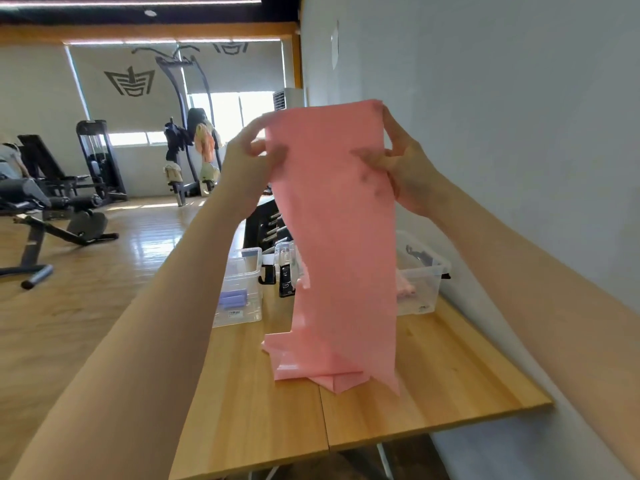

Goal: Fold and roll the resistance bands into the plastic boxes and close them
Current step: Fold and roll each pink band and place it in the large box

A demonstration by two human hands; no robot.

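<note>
A wide pink resistance band [339,237] hangs in front of me, its lower end crumpled on the wooden table [433,393]. My left hand [249,157] pinches its upper left edge and my right hand [405,168] pinches its upper right edge, holding it up at chest height. A clear plastic box [239,289] stands behind on the left with a purple rolled band [232,299] inside. Another clear box [420,282] stands on the right, partly hidden by the band, with something pink inside.
Black items [285,278] stand between the two boxes on the table. A white wall [502,133] runs close along the right. Gym machines [100,157] and benches [52,216] stand on the wooden floor to the left, with a person far left.
</note>
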